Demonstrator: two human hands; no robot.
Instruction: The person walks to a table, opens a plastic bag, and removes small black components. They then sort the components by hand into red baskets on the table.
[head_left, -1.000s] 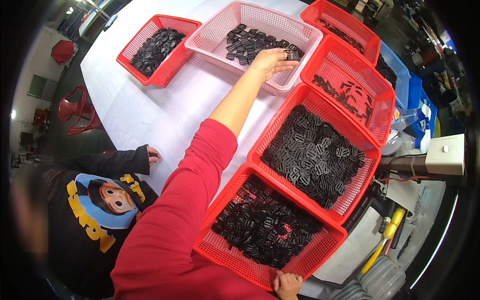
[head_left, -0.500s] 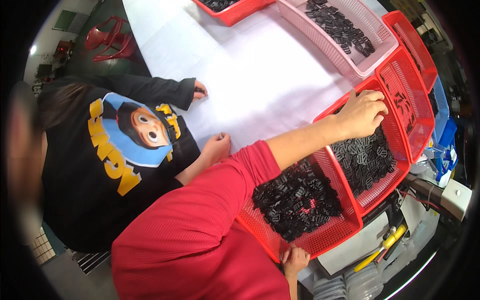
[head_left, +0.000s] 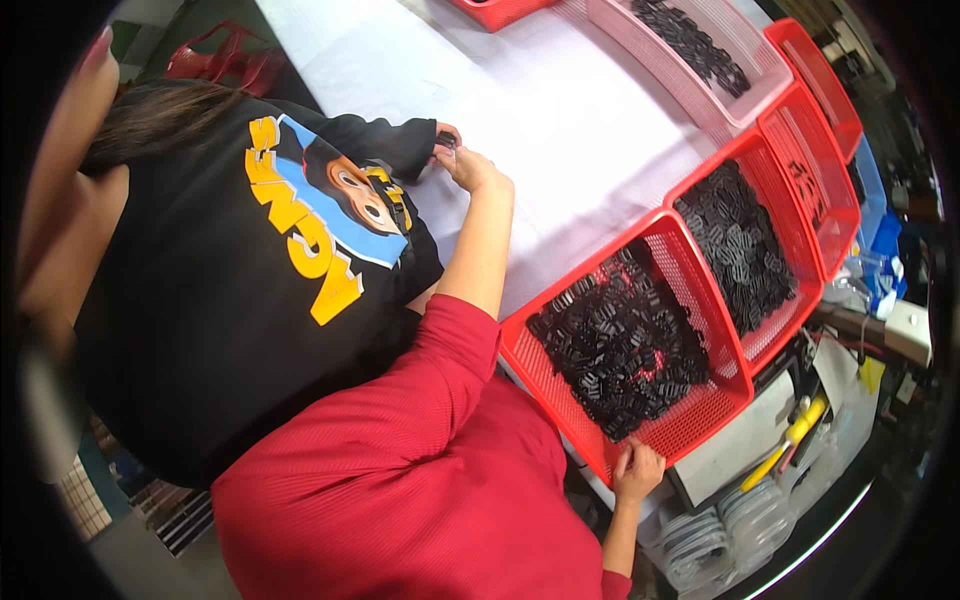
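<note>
My left hand (head_left: 474, 170) is over the white table at the upper left, fingers pinched together against a co-worker's hand (head_left: 446, 133). A small black plastic piece (head_left: 447, 141) shows between the two hands; which of them grips it is unclear. My right hand (head_left: 638, 470) is curled over the near rim of a red plastic basket (head_left: 690, 425). That basket holds a heap of shiny black plastic buckle parts (head_left: 620, 345). In a second red basket (head_left: 800, 300) beside it lie many dull black slide buckles (head_left: 735, 245).
A co-worker in a black printed top (head_left: 250, 300) stands close on my left. Beyond the two baskets are a pink basket (head_left: 745, 110) of black pieces and more red ones (head_left: 835, 110). Yellow-handled pliers (head_left: 800, 425) and stacked clear plastic containers (head_left: 700, 545) lie at lower right.
My left hand has swung left from above the slide-buckle basket to the co-worker's hand. My right hand stays at the basket rim. The view has shifted, and the co-worker appears closer.
</note>
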